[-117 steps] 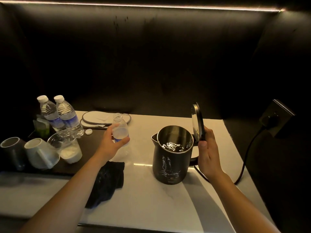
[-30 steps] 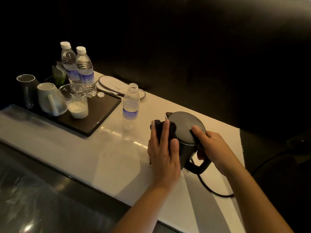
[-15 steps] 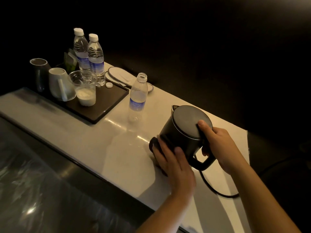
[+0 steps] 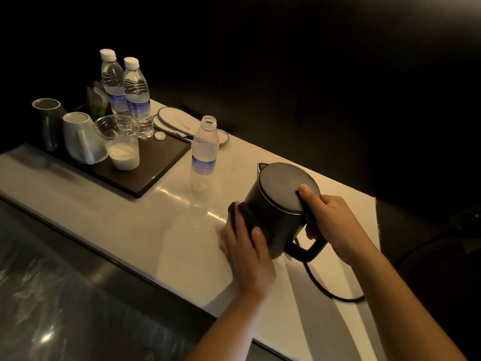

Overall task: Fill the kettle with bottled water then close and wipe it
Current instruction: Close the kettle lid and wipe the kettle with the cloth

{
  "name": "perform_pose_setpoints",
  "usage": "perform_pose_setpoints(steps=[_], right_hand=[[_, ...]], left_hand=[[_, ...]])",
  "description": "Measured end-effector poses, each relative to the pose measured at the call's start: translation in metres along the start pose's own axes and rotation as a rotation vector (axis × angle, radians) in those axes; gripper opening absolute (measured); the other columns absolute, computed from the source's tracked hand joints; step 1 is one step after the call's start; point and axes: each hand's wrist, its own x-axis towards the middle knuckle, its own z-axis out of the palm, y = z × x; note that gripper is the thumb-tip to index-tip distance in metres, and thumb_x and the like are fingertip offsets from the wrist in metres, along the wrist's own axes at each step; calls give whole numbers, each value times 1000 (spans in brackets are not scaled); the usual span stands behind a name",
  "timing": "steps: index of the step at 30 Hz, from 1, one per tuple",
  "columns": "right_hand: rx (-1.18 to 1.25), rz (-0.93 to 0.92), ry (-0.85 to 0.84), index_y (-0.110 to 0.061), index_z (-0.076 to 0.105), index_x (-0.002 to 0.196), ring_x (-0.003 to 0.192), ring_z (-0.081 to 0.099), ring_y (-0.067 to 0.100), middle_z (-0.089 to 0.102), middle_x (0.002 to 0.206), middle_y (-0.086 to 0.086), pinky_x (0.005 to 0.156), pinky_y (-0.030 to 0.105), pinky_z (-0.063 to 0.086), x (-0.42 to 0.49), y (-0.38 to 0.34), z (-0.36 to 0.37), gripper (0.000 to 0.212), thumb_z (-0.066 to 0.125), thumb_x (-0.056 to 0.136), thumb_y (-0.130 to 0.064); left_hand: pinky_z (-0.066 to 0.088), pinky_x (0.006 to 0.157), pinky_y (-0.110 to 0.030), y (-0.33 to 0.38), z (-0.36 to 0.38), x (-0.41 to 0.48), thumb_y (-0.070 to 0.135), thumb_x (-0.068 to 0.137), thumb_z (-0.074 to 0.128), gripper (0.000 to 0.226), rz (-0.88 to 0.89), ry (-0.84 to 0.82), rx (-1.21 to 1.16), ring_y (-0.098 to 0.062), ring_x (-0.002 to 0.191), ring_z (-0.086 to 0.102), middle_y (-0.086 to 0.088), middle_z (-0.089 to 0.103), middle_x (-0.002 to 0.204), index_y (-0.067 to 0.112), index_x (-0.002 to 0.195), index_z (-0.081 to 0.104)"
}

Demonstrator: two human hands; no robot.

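A black kettle point(image 4: 276, 204) stands on the white counter point(image 4: 145, 225) with its lid closed. My right hand point(image 4: 330, 222) grips the kettle's handle, thumb resting on the lid's edge. My left hand point(image 4: 247, 246) presses a dark cloth point(image 4: 243, 213) against the lower left side of the kettle body. An uncapped water bottle point(image 4: 204, 155) stands upright to the left of the kettle, mostly emptied. Its white cap point(image 4: 159, 136) lies on the dark tray point(image 4: 153, 162).
On the tray stand two sealed water bottles point(image 4: 130, 95), a clear plastic cup point(image 4: 121, 142), a white mug point(image 4: 82, 138) and a dark mug point(image 4: 49, 121). Flat slippers point(image 4: 179, 122) lie behind. The kettle's cord point(image 4: 330, 290) trails right. A dark ledge point(image 4: 78, 295) runs along the counter's near edge.
The lid went from open to closed and the bottle was set down. My left hand took the cloth and has slid it from the upper side of the kettle down to its lower side.
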Motion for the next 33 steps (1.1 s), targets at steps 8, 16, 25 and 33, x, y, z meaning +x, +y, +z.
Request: perform_pose_setpoints(steps=[8,16,25,33], right_hand=[[35,3,-9,-5,71,82,44,57,11,61,51,-2,46,20,48,-2,1,-1,76,50,83,-78],[28,1,9,-10,74,82,48,61,15,65,56,0,50,21,50,2,4,0,79,50,81,-85],[90,26,61,-17,75,74,49,57,16,64,58,1,49,24,48,-2,4,5,65,56,85,-79],[59,33,64,-7,73,80,50,60,17,65,58,3,52,25,50,-2,4,2,74,57,84,-79]], left_hand=[[34,117,-57,33,0,16,42,108,26,52,-87,6,-239,-18,153,25,2,22,169,33,158,23],[40,112,-57,15,0,21,49,107,22,48,55,-24,-135,-18,148,35,2,37,162,46,154,25],[45,111,-50,34,-3,37,46,106,27,51,-87,-63,-365,-13,144,41,12,44,155,32,154,38],[47,109,-32,14,-9,77,32,108,28,43,101,-285,-391,-6,137,49,22,53,145,32,145,49]])
